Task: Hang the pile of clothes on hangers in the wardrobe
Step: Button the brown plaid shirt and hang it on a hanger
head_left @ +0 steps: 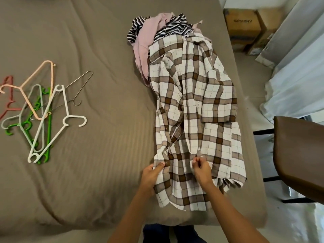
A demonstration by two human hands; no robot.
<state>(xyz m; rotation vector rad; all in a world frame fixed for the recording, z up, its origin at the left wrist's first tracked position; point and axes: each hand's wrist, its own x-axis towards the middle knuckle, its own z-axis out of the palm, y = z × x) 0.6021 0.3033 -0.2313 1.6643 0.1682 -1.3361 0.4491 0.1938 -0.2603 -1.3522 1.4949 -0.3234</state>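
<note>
Both left hand (151, 176) and right hand (201, 170) fingers (197, 162) pinch plaid shirt's (192, 102) lower front.

Before me, a brown-and-white checked shirt (196, 111) lies lengthwise on the right half of the taupe quilted bed (105, 50), its far end over a heap of striped and pink clothes (157, 27). Tangle of plastic and wire hangers (40, 111) well left. Brown padded chair (298, 155) right of bed; cardboard boxes (243, 27) beyond.

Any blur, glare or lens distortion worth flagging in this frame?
Head view: wide-angle bending bows the right edge of the bed; daylight blows out the curtain at right; the plaid shirt and hangers read clearly, only slightly soft; light is even, without hard shadows.
</note>
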